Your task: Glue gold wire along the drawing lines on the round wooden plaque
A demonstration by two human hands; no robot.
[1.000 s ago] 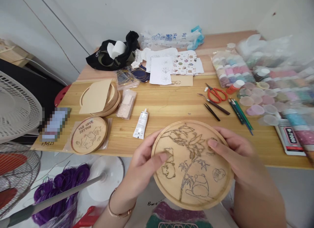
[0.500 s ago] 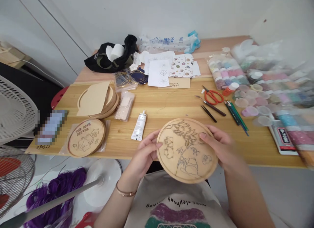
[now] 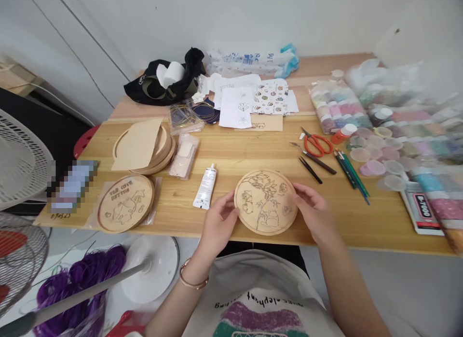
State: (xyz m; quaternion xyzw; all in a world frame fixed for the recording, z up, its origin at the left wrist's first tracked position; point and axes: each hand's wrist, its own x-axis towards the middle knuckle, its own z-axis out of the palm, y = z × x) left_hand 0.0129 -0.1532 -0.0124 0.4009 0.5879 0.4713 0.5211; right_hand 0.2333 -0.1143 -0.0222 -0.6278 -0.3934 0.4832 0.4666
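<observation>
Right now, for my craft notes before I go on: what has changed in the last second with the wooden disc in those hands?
The round wooden disc with burned-in panda drawings has moved away from the head and down toward the pale wooden table. The left hand and right hand moved with it, and both still hold its rim; nothing was let go. The white tube and red-handled scissors stayed put.

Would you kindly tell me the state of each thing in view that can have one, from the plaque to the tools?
Left hand: gripping the plaque's edge.
Right hand: gripping the opposite edge.
Round wooden plaque: engraved with pandas, held in both hands.
Orange-handled scissors: closed, on the table.
White glue tube: capped, lying down.
Wooden discs: stacked, partly under tan paper.
</observation>
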